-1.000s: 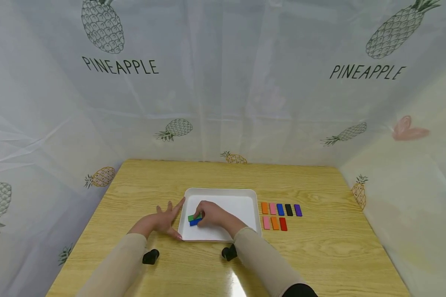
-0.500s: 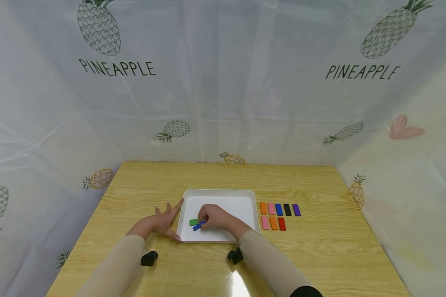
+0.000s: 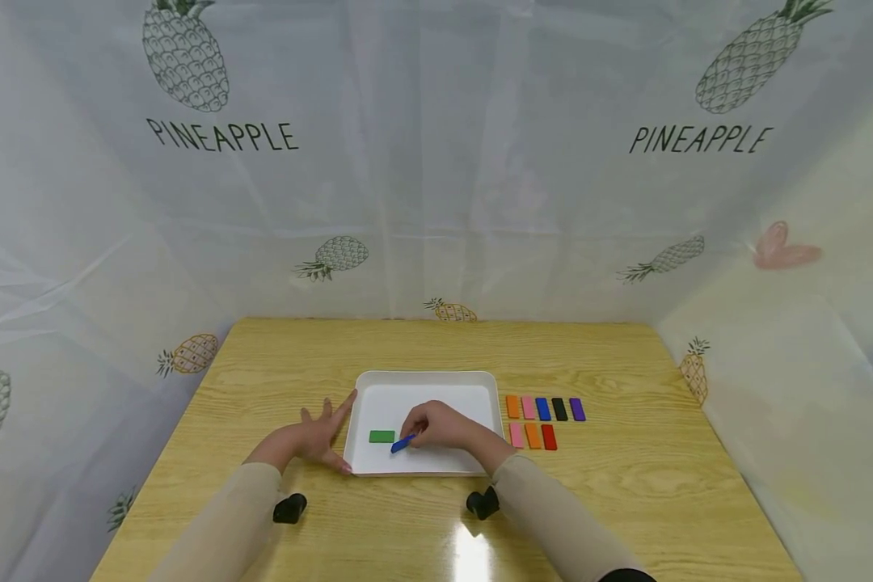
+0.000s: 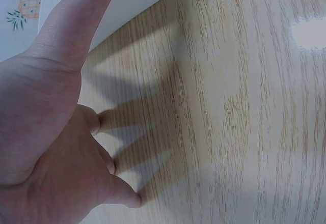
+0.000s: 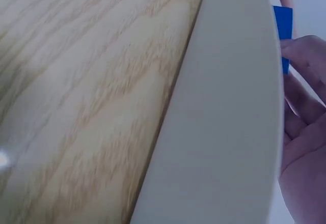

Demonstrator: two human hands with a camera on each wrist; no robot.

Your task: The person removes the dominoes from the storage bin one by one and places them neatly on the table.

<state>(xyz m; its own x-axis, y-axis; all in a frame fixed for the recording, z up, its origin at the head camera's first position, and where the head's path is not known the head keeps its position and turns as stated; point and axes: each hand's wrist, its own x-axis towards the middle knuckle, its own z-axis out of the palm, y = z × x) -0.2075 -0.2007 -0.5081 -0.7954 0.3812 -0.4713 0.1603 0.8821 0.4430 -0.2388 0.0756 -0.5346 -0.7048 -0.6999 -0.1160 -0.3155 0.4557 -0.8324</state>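
Note:
My right hand [image 3: 440, 424] pinches a blue rectangular block [image 3: 402, 443] over the white tray [image 3: 473, 388], the block tilted with its left end low. In the right wrist view the same blue block [image 5: 283, 30] shows past the tray's wall, between thumb and fingers. A green block [image 3: 381, 436] lies flat in the tray's left part, just left of the blue one. With fingers spread, my left hand [image 3: 318, 436] touches the tray's left edge; its thumb [image 4: 84, 15] lies along the tray wall in the left wrist view.
Right of the tray, two rows of blocks lie on the wooden table [image 3: 626, 485]: orange, pink, blue, black [image 3: 559, 409] and purple [image 3: 578, 409] behind, pink, orange and red [image 3: 549, 437] in front. A pineapple-print curtain [image 3: 436, 162] hangs behind the table.
The right hand has let go of the green block's side and moved right with the blue block, turning it aslant. The green block stays in the tray. The left hand keeps its place.

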